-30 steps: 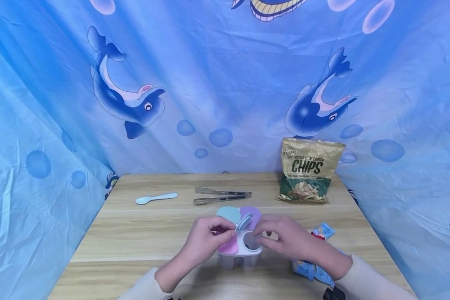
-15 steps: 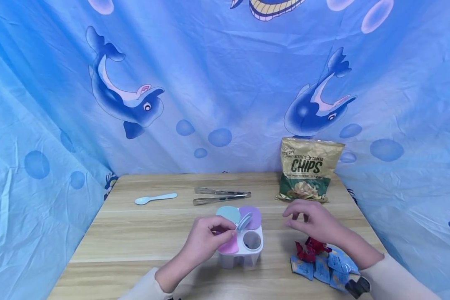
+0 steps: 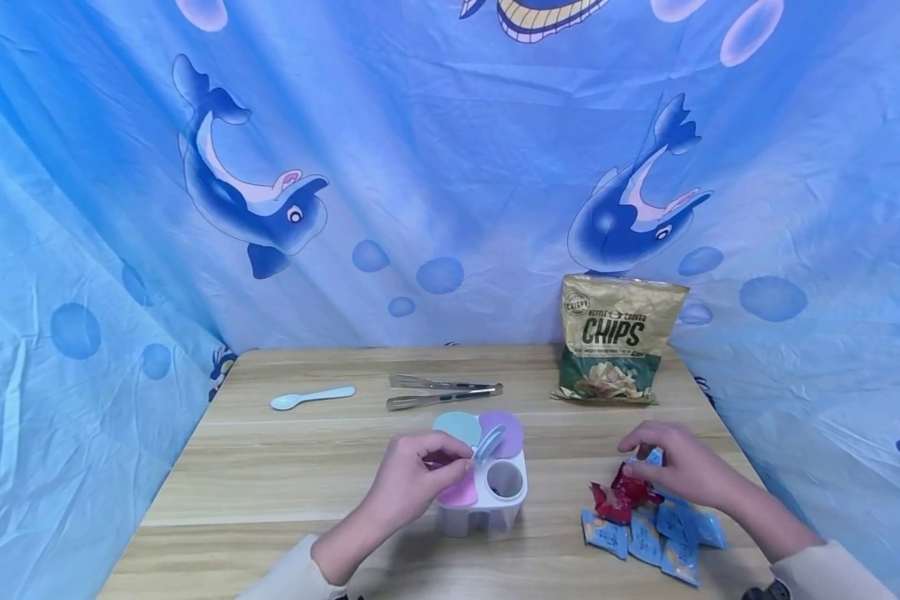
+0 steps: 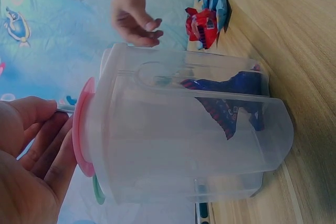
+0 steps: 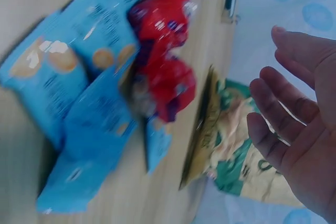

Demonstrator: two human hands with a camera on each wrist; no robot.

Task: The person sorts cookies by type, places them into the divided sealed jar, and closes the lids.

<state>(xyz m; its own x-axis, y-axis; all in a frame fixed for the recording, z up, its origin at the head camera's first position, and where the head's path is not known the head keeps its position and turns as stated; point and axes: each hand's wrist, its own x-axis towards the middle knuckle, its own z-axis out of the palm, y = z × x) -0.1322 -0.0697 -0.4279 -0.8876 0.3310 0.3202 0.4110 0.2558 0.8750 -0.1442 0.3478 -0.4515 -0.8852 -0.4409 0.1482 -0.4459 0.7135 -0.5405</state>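
My left hand (image 3: 414,477) pinches the pale blue lid (image 3: 490,443) of a translucent container (image 3: 477,522), holding it tilted up beside an uncovered round opening. Pink (image 3: 459,492), teal (image 3: 457,427) and purple lids (image 3: 504,433) cover the other compartments. Through the container's wall (image 4: 152,140) in the left wrist view, a dark wrapped packet (image 4: 226,95) shows near the bottom. My right hand (image 3: 675,465) hovers with loosely bent fingers over red wrapped candies (image 3: 617,502) and several blue snack packets (image 3: 643,537). In the right wrist view its fingers (image 5: 273,98) hold nothing.
A standing chips bag (image 3: 617,342) is at the back right of the wooden table (image 3: 270,483). Tongs (image 3: 442,392) lie behind the container, and a light blue spoon (image 3: 311,397) lies at the back left. A blue dolphin-print curtain (image 3: 450,167) surrounds the table.
My right hand has left the container's opening and moved right, then down over the red candies and blue packets. The left hand has stayed at the raised lid.
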